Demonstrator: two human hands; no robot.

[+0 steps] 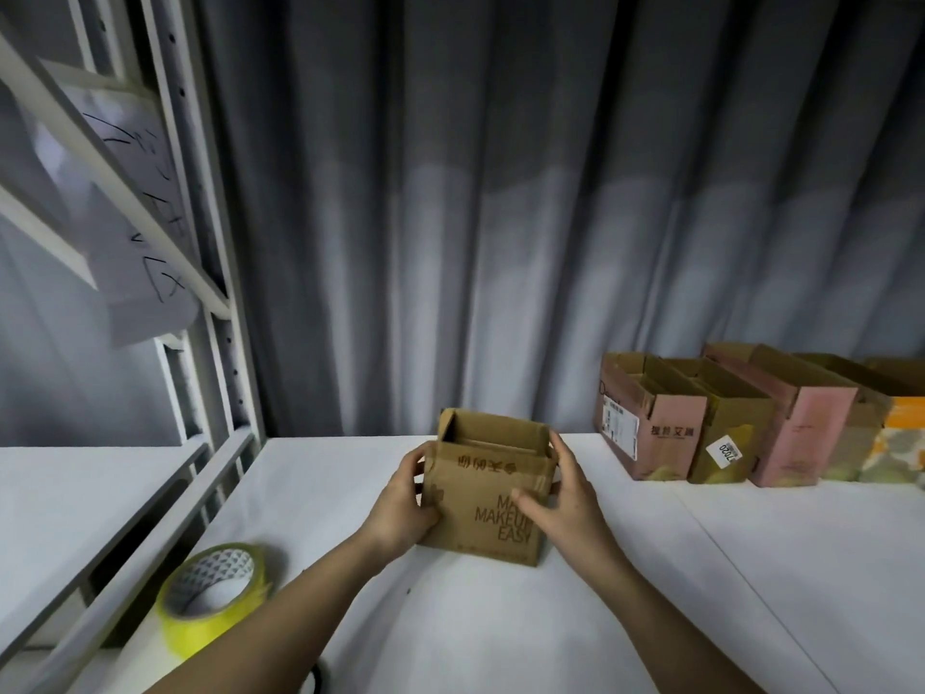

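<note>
On the white desk (701, 568), just short of its far edge: a small brown corrugated cardboard box (480, 508), top open, printed "MAKEUP EASY". Left grip (405, 503) clamped on its left wall, right grip (560, 498) on its right wall. Row of cartons (741, 423) far right, well apart; glossy yellow tape roll (210, 598) near left.

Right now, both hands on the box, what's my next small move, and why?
Probably fold the top shut: the box stands open-topped between the left hand and right hand, and the tape roll lies ready near the left forearm.
</note>
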